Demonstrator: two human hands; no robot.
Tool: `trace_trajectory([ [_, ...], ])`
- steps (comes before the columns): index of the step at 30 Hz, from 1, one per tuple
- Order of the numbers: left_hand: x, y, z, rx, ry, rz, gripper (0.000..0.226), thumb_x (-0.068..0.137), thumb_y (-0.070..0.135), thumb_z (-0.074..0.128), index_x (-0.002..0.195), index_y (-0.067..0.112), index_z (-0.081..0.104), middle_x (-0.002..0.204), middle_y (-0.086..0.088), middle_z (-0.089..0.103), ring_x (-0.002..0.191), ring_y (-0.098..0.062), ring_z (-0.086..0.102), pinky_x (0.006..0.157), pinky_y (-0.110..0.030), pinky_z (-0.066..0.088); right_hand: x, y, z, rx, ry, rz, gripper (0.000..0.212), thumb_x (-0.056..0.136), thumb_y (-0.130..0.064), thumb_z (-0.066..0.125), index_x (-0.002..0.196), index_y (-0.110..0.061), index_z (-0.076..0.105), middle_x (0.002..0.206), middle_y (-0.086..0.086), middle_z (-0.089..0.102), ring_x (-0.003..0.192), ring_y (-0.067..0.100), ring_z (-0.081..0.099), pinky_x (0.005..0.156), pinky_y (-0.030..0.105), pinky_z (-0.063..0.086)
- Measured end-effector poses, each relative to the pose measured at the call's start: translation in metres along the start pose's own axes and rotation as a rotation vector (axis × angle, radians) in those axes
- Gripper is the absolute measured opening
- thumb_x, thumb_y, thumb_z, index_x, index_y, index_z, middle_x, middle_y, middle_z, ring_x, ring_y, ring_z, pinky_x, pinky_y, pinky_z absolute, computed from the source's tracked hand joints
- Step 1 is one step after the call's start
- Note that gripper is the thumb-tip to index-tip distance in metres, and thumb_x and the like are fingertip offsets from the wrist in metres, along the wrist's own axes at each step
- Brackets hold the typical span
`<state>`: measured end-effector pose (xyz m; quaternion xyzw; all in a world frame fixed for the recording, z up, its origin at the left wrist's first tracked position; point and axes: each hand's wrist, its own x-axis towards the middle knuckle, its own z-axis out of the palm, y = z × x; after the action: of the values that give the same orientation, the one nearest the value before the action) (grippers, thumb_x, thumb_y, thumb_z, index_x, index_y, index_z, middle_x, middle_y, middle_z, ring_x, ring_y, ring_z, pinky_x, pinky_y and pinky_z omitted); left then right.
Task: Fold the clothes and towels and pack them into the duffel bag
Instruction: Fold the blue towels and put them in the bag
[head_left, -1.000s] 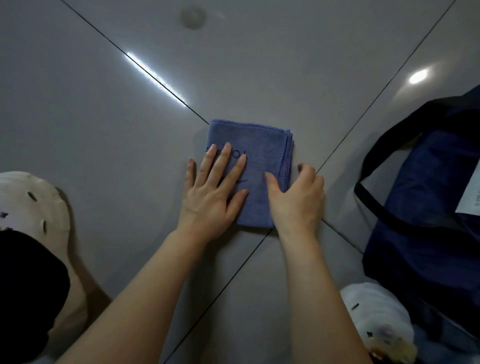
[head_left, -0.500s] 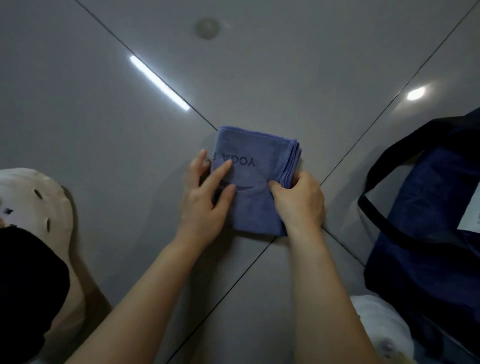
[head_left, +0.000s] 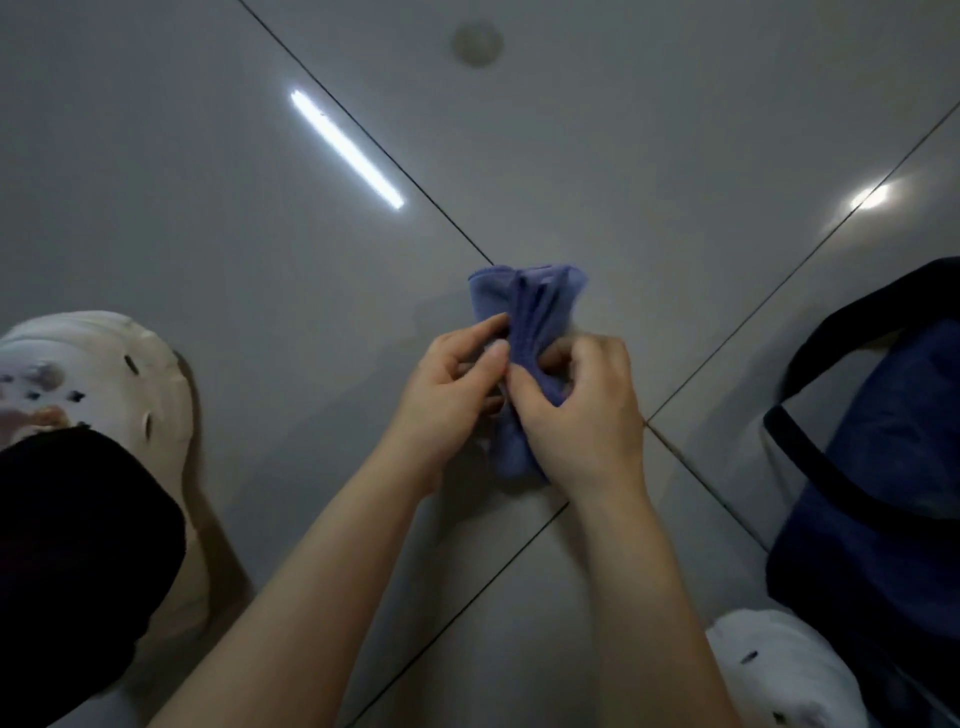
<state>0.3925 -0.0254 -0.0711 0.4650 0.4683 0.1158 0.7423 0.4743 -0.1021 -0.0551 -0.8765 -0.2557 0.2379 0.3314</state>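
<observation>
Your left hand (head_left: 451, 387) and right hand (head_left: 574, 410) both pinch the folded blue towel (head_left: 524, 312) between them, its long axis running away from you. The navy duffel bag (head_left: 883, 457) sits off your right hand, the nearer one.

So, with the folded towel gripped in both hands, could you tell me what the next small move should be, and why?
Probably carry the blue towel rightward to the navy duffel bag. Both the left hand and right hand pinch it as a compact folded bundle, so folding looks finished, and the bag lies just to the right.
</observation>
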Motion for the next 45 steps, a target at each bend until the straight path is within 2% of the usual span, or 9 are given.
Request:
trace_trajectory([
  [4,-0.001,-0.001,-0.017,-0.070,-0.002,-0.032,0.032,0.093,0.008,0.055,0.121,0.024,0.054,0.088,0.014,0.069,0.078,0.002,0.066,0.067,-0.019,0.056,0.002,-0.003,0.011,0.041,-0.146,0.032,0.008,0.093,-0.018,0.057,0.087,-0.015,0.062,0.106,-0.005,0.045,0.084,0.009,0.050,0.071,0.014,0.036],
  [10,0.003,-0.001,-0.018,0.073,0.082,0.065,0.048,0.079,0.013,0.075,0.116,0.033,0.050,0.103,0.010,0.063,0.087,-0.003,0.066,0.072,-0.024,0.056,-0.005,-0.012,0.022,-0.056,-0.211,0.037,0.018,0.091,-0.006,0.050,0.104,-0.004,0.062,0.121,0.007,0.044,0.095,0.022,0.052,0.080,0.022,0.036],
  [14,0.006,-0.004,-0.018,-0.028,0.124,0.022,0.044,0.083,0.005,0.070,0.118,0.024,0.053,0.110,-0.005,0.063,0.082,-0.007,0.066,0.059,-0.020,0.053,-0.003,-0.004,0.012,0.144,-0.261,0.079,0.029,0.084,0.001,0.058,0.104,-0.020,0.060,0.114,-0.006,0.044,0.081,0.006,0.051,0.079,0.013,0.040],
  [21,0.009,-0.014,-0.014,0.100,0.167,0.112,0.041,0.084,0.007,0.070,0.109,0.036,0.055,0.105,0.001,0.065,0.094,-0.021,0.067,0.079,-0.043,0.057,-0.011,0.008,0.009,0.348,-0.224,0.058,0.044,0.080,0.002,0.066,0.099,-0.034,0.053,0.107,-0.012,0.049,0.076,0.011,0.058,0.071,0.022,0.053],
  [28,0.009,-0.004,-0.006,0.424,0.242,0.233,0.017,0.082,0.019,0.073,0.088,0.020,0.058,0.107,0.003,0.042,0.092,-0.013,0.053,0.081,-0.018,0.045,-0.001,0.023,0.000,0.394,-0.016,0.143,0.025,0.089,-0.013,0.063,0.101,-0.034,0.056,0.099,-0.008,0.058,0.083,0.005,0.058,0.073,0.020,0.048],
  [32,-0.001,0.033,0.006,0.046,-0.062,0.082,0.014,0.089,0.006,0.061,0.086,0.019,0.058,0.082,0.008,0.060,0.070,0.000,0.059,0.064,-0.016,0.046,0.009,0.034,-0.021,0.579,-0.045,0.310,0.025,0.091,-0.024,0.063,0.114,-0.029,0.056,0.107,-0.002,0.061,0.098,0.015,0.061,0.079,0.027,0.049],
  [36,-0.006,0.058,0.006,-0.226,-0.196,0.023,0.010,0.082,0.009,0.065,0.085,0.016,0.057,0.068,0.009,0.062,0.055,-0.003,0.056,0.050,-0.015,0.043,0.020,0.030,-0.039,0.859,-0.016,0.220,0.082,0.065,-0.067,0.072,0.131,-0.025,0.049,0.116,-0.004,0.067,0.110,0.016,0.063,0.089,0.031,0.053],
  [41,0.007,0.034,-0.014,-0.159,0.128,-0.076,0.011,0.092,0.006,0.056,0.098,0.015,0.053,0.072,0.008,0.064,0.053,-0.003,0.055,0.042,-0.013,0.039,0.023,0.016,-0.020,0.318,0.287,0.032,0.054,0.077,-0.041,0.066,0.124,-0.019,0.054,0.120,-0.002,0.055,0.108,0.016,0.056,0.085,0.025,0.049],
  [45,0.006,-0.006,-0.043,0.034,0.413,-0.021,0.060,0.089,0.004,0.062,0.137,0.026,0.033,0.106,-0.013,0.060,0.087,-0.017,0.058,0.075,-0.025,0.047,0.013,0.023,0.041,-0.237,0.215,-0.366,0.046,0.086,-0.027,0.051,0.128,-0.009,0.059,0.134,0.018,0.053,0.124,0.034,0.047,0.105,0.043,0.036],
])
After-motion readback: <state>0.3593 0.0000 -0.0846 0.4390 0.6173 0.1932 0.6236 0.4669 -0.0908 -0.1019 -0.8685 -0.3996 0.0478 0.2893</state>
